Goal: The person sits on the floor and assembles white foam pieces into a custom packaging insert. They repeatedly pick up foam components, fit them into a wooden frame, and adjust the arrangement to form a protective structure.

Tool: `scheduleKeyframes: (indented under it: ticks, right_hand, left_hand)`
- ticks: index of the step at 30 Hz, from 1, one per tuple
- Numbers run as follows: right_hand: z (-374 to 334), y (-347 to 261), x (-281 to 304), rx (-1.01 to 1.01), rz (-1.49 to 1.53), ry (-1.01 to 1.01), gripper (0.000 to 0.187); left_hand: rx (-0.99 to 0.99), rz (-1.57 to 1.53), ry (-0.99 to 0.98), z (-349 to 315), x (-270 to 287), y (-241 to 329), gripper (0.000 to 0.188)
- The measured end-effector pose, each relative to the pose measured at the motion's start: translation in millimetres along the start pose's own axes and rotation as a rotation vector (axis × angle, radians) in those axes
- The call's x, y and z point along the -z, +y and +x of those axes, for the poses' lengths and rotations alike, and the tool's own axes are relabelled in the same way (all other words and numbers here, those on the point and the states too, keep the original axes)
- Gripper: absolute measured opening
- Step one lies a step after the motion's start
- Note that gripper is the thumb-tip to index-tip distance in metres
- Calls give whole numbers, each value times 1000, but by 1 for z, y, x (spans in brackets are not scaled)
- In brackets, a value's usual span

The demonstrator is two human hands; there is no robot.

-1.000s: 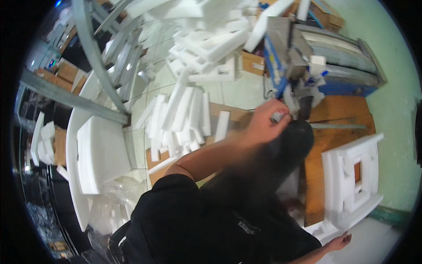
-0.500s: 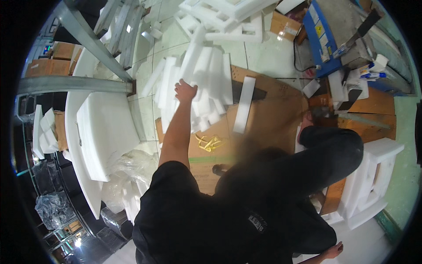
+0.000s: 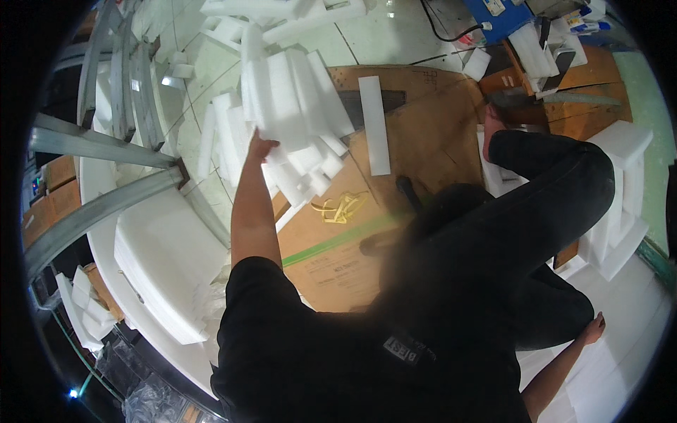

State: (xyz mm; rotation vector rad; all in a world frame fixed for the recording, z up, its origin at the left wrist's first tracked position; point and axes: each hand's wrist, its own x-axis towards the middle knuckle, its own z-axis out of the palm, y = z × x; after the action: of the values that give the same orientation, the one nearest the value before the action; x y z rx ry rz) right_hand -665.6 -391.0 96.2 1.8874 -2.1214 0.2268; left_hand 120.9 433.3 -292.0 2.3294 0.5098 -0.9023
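Note:
My left hand [image 3: 262, 146], on my outstretched arm, is at the near end of a long white foam bar [image 3: 252, 77]. Its fingers look curled against the bar, though the foam partly hides them. Around it lies a heap of similar white foam bars [image 3: 296, 99], stacked loosely and pointing mostly away from me. A single flat foam strip [image 3: 374, 127] lies apart, right of the heap, on brown cardboard [image 3: 437, 127]. Down at the lower right, my right hand [image 3: 596, 329] is beside my bent knee above a white surface; its fingers are too small to read.
Yellow strapping [image 3: 341, 208] lies tangled on the cardboard near the heap. Metal frame bars [image 3: 106, 144] and a big white foam block [image 3: 162, 264] stand on the left. Foam frames [image 3: 282, 8] lie at the far side. A blue machine [image 3: 501, 17] is at upper right.
The view has shifted, so the heap appears farther left. My left hand's spread fingers have drawn in at the long bar's near end. My right hand shows higher up, beside the knee.

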Motion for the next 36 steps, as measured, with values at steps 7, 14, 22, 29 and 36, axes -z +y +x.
scheduleKeyframes:
  ticks: [7,14,22,29,36]
  right_hand:
    - [11,-40,-15,113,-2,-21,57]
    - [10,-29,-1,77,6,7,54]
    - [0,-18,0,69,42,15,57]
    - [22,8,-20,108,40,86,60]
    - [2,-11,-12,25,91,74,60]
  left_hand:
    - [-148,68,60,-41,-87,-21,102]
    - [-403,-123,-72,-156,-128,55,89]
    - [-120,-29,775,-101,39,-79,115]
    - [315,-484,116,-52,110,-187,68]
    - [80,-525,-157,-111,90,-139,76]
